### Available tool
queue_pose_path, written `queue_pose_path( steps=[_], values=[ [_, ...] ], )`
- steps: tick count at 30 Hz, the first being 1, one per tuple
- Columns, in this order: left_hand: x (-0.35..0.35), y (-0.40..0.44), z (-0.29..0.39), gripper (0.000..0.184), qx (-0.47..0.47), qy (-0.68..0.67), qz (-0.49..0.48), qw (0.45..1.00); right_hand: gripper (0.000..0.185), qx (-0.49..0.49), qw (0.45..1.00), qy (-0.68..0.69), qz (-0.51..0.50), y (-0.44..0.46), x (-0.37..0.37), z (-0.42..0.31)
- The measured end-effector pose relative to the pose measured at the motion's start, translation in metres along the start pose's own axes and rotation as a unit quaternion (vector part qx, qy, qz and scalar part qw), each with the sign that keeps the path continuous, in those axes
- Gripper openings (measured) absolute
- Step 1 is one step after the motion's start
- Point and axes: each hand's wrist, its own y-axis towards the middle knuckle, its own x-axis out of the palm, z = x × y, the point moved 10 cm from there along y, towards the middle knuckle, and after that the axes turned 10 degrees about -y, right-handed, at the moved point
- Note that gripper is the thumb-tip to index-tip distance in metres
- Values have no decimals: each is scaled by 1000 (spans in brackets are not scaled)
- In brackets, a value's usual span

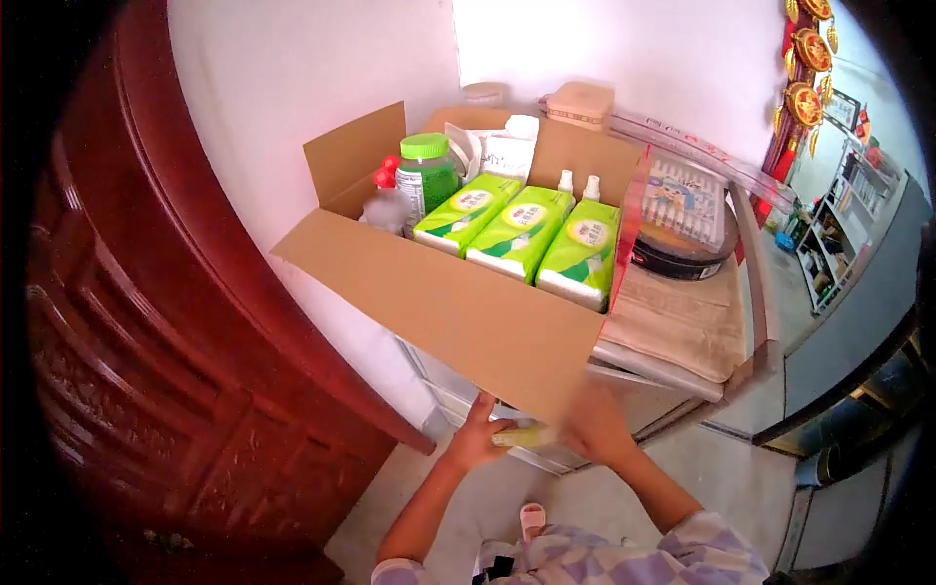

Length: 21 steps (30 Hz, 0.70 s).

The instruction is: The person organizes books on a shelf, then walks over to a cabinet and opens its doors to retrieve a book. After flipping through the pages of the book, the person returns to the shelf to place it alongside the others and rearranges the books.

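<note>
An open cardboard box (pixel 439 302) holds three green tissue packs (pixel 522 229), a jar with a green lid (pixel 426 175), two white spray bottles (pixel 592 188) and some red items. Below its front flap, my left hand (pixel 478 437) has its fingers closed around a yellowish roll-like object (pixel 524 435). My right hand (pixel 597 427) is at the flap's lower right corner, beside the other end of that object. Motion blurs its fingers, so its grip cannot be made out.
A carved red door (pixel 195 341) stands on the left. Right of the box, a cabinet top bears a folded tan cloth (pixel 673 317), a black round tin (pixel 678 255) and a pack of pens (pixel 681 205). A shelf (pixel 843 229) stands far right.
</note>
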Motion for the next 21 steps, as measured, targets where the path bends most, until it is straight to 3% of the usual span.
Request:
queue_pose_path(
  steps=[3,6,9,12,15,16,19,21],
  values=[
    [11,6,2,42,-11,30,-1,999,68,64,986,23,-154,6,21,15],
    [10,16,8,45,-15,23,12,1000,70,67,992,16,-110,6,18,19],
    [-2,24,16,49,-13,20,40,999,69,73,984,12,-165,4,29,21],
    [7,27,5,54,3,63,25,998,66,67,986,-55,-142,-2,35,21],
    [12,40,4,55,-15,73,3,997,64,81,987,16,-135,-12,20,16],
    [14,38,-6,54,-66,34,-2,997,60,74,994,45,-66,-18,6,12],
    [23,22,-40,44,-33,48,75,996,54,80,991,84,-65,-50,5,9],
    [16,24,-68,37,-147,-254,138,946,52,114,982,149,-35,-77,0,8]
  ],
)
